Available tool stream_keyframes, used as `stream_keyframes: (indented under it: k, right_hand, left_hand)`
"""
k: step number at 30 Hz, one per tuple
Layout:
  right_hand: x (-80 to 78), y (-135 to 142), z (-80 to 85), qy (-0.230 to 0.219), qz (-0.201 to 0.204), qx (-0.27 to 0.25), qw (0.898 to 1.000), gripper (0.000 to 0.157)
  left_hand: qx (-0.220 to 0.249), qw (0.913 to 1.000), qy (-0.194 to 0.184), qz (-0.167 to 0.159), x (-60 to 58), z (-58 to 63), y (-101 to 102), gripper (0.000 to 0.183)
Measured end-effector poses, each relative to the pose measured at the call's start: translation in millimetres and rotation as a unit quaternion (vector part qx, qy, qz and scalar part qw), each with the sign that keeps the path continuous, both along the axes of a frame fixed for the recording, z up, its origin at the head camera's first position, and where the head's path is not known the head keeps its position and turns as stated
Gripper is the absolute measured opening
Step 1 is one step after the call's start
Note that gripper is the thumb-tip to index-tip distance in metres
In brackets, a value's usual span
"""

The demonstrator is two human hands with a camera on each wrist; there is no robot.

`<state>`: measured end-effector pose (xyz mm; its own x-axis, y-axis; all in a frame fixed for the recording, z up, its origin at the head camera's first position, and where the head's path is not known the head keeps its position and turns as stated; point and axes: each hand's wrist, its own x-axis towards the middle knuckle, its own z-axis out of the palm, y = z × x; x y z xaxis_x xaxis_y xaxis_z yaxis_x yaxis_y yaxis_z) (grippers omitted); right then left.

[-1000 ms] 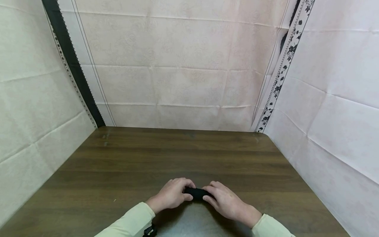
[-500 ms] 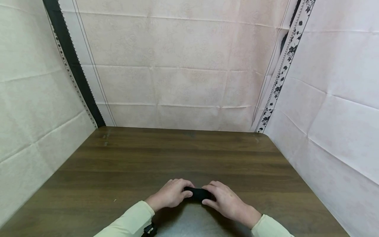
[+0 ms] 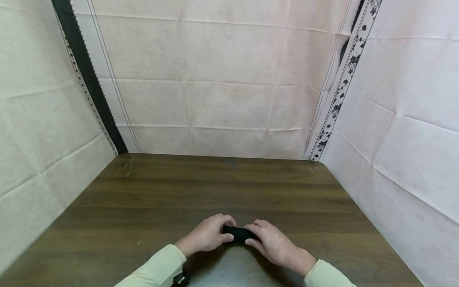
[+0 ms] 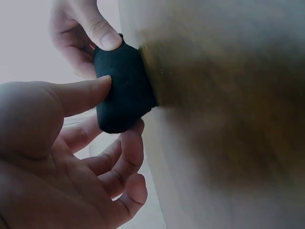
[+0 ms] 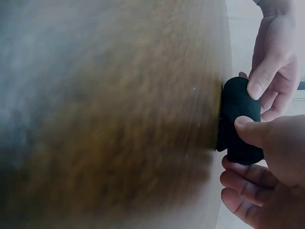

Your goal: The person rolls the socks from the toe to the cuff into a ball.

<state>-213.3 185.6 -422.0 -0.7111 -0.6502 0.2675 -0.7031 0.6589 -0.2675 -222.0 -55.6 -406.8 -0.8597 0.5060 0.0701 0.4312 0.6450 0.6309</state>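
A small rolled black cloth [image 3: 239,234] lies on the wooden table between both hands; its exact kind is unclear. My left hand [image 3: 207,236] holds its left end, thumb on the near side and fingers over the far side. At the right end, my right hand [image 3: 273,242] grips it the same way. In the left wrist view, the cloth [image 4: 125,88] looks like a thick, soft roll with a loose edge along the tabletop. Both thumbs press on the roll [image 5: 238,102] in the right wrist view. Fingers partly hide its ends.
The brown wooden table [image 3: 215,191] stretches away to a pale hanging cloth [image 3: 226,103] at the back. More pale cloth hangs along the left [image 3: 43,131] and right [image 3: 401,131] sides. A tiny light speck [image 3: 139,242] lies left of the hands.
The hands stay nearly in place. Half a second ago the right thumb sat slightly lower and the fingers were a little looser; now both are closer round the roll.
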Motion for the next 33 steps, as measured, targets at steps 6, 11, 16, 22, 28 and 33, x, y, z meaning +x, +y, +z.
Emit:
stream_keyframes:
  k: [6, 11, 16, 22, 28, 33]
  right_hand:
    - [-0.2, 1.1, 1.2, -0.05, -0.005, -0.001, 0.999, 0.031]
    - [-1.5, 1.8, -0.3, -0.087, -0.013, -0.006, 0.996, 0.031]
    - [-1.7, 0.5, 0.0, -0.1, -0.017, -0.012, 0.995, 0.032]
    - [-1.3, 0.1, 0.7, -0.092, -0.021, -0.019, 0.995, 0.036]
    - [-0.1, 0.6, -0.5, -0.069, -0.028, -0.02, 0.997, 0.035]
    - [-0.4, 0.6, -2.3, -0.045, -0.02, -0.035, 0.998, 0.031]
  left_hand:
    - [-0.012, 0.9999, 0.003, 0.004, 2.6, -1.1, 0.5, 0.032]
    - [-0.021, 0.9997, 0.006, 0.009, 2.2, -2.1, 1.5, 0.036]
    - [-0.03, 0.9994, 0.013, 0.01, 0.0, -2.5, 2.4, 0.032]
    - [-0.031, 0.9994, 0.009, 0.009, -2.3, -0.4, 1.5, 0.024]
    - [-0.019, 0.9998, -0.009, -0.001, -4.9, -1.2, 0.0, 0.019]
    - [0.014, 0.9983, -0.05, -0.026, -8.4, -2.8, -0.7, 0.015]
